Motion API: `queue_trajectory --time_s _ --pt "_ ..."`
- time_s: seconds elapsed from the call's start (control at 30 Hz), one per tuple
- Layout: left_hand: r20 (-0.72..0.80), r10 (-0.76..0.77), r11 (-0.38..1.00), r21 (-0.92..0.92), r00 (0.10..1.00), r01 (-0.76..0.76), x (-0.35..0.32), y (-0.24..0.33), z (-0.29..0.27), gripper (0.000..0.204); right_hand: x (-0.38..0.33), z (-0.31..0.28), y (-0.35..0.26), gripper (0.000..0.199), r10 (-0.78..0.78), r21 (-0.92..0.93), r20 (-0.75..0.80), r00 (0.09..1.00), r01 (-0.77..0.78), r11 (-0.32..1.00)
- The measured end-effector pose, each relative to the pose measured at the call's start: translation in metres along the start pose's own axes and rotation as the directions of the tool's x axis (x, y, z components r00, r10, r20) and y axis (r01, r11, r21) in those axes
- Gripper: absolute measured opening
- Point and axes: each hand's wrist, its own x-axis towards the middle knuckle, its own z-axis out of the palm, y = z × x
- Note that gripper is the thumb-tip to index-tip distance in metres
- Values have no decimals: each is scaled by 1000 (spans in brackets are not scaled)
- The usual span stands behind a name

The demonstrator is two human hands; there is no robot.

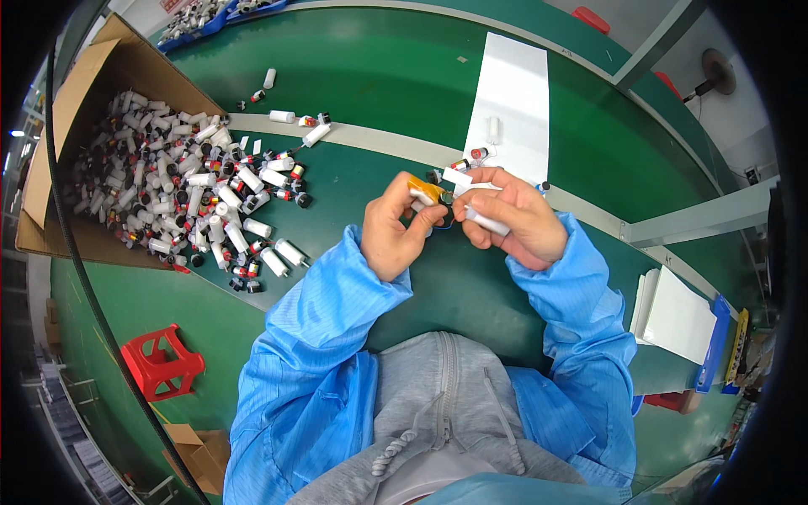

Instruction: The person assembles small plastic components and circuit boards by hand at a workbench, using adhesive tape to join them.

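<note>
Both hands meet over the green bench [379, 311], just in front of my chest. My left hand [396, 231] is closed, pinching a small white part [427, 191] wrapped in amber film, with a dark end facing right. In the curled fingers of my right hand [520, 220] is a white plastic cylinder [486, 221]. A small white strip [457, 178] shows by the right fingertips; whether they hold it I cannot tell. Just beyond the hands lie a white cylinder [493, 129] and a red-banded piece [480, 154] on a long white sheet [515, 84].
A cardboard box [63, 130] lies tipped at the left, spilling a heap of white cylinders [227, 195] with red and black parts. White papers [680, 316] sit at the right beside a blue tray [715, 341]. A metal beam [707, 219] crosses there. A red stool [164, 364] stands lower left.
</note>
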Motion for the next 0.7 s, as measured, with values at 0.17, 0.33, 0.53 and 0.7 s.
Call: queue_trajectory --time_s 0.17,0.33,0.53,0.7 --pt "46 213 920 328 976 -216 1 1 1 21 5 -2 11 32 -75 44 -127 989 81 996" --pt "-21 -73 997 10 997 73 -1 -4 3 16 6 1 16 31 -195 -122 -151 969 177 977" --pt "574 -415 477 -524 706 706 9 -10 -18 31 13 -1 18 50 -709 -840 121 694 453 299" --pt "566 -381 470 -562 731 680 5 -13 -9 38 17 0 15 53 -780 -943 261 568 322 -81"
